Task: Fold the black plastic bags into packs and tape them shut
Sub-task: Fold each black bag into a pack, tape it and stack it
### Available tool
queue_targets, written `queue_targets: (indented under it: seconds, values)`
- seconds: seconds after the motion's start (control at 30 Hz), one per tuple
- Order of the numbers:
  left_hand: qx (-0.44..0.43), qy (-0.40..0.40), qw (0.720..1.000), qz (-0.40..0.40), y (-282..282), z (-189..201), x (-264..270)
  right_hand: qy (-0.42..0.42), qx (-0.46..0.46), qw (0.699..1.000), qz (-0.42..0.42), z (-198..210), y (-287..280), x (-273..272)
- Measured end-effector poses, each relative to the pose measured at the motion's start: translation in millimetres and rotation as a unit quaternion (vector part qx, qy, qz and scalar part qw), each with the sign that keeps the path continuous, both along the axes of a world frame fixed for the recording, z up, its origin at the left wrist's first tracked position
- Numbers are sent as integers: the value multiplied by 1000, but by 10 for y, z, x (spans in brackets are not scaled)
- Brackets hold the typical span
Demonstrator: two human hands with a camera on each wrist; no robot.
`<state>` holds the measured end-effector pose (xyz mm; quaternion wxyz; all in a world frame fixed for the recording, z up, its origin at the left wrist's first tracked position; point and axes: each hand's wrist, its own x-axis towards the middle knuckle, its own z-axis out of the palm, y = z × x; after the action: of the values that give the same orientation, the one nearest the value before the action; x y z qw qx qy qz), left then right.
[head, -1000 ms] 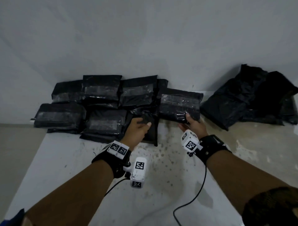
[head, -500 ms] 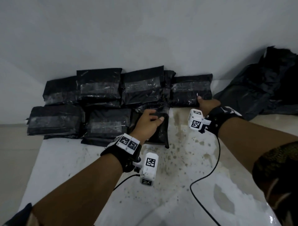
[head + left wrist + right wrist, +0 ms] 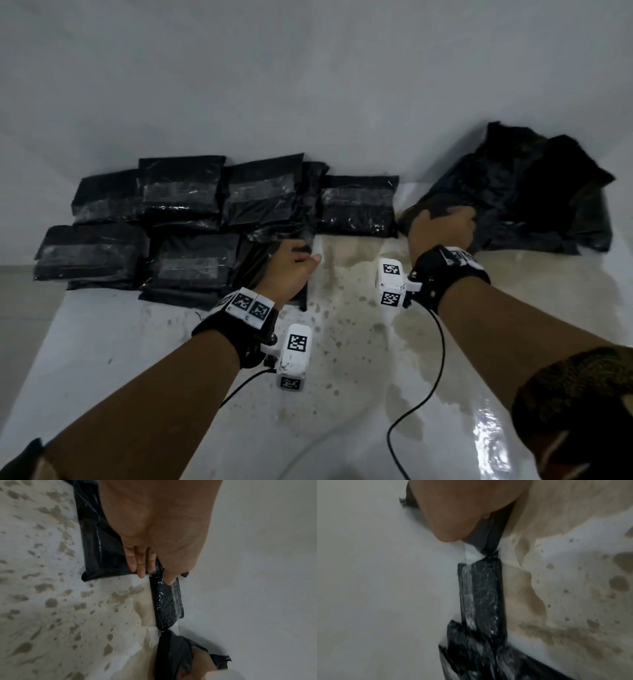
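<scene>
Both forearms reach up the frame; left hand (image 3: 291, 270) lies flat at centre, fingers (image 3: 139, 561) straight; right hand (image 3: 442, 229) is curled, centre-right.

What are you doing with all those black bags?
A person is folding black bags into packs and taping them. The taped packs lie in rows against the wall. The left hand rests on a pack at the front of the rows. The right hand reaches into the loose pile of bags, probably to take the next one.

Right hand (image 3: 462, 507) on black bag (image 3: 489, 534), taped pack (image 3: 482, 595) just beside
</scene>
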<state>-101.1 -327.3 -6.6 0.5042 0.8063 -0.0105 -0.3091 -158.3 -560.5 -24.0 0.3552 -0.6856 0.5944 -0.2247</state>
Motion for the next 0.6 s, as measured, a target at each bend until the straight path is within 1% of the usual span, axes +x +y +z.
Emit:
queue_targets:
  seconds: [0.03, 0.1, 0.13, 0.17, 0.23, 0.33, 0.4, 0.5, 0.57, 0.6]
  values:
    - [1, 0, 1000, -1, -52, 28, -48, 36, 7, 999, -15, 5, -115, -91]
    - [2, -5, 1000, 3, -159, 79, -170, 97, 73, 992, -27, 8, -369, -266]
    - [3, -9, 1000, 6, -194, 100, -231, 94, 120, 988, -8, -12, -486, -347]
    - [4, -14, 1000, 10, -217, 125, -290, 73, 166, 983, 26, -76, -599, -403]
    - [4, -22, 1000, 22, -216, 165, -386, 49, 229, 968, 94, -215, -781, -465]
    - [13, -30, 998, 47, -142, 196, -510, 61, 249, 949, 181, -294, -896, -483]
    - [19, -33, 997, 65, -76, 198, -564, 41, 266, 938, 219, -291, -895, -464]
    - [28, -41, 996, 78, -33, 234, -664, 9, 312, 919, 243, -398, -930, -487]
    - [28, -45, 996, 77, -44, 266, -731, 0, 317, 918, 239, -596, -995, -523]
    - [29, -49, 995, 77, -58, 286, -766, -1, 316, 917, 244, -617, -974, -572]
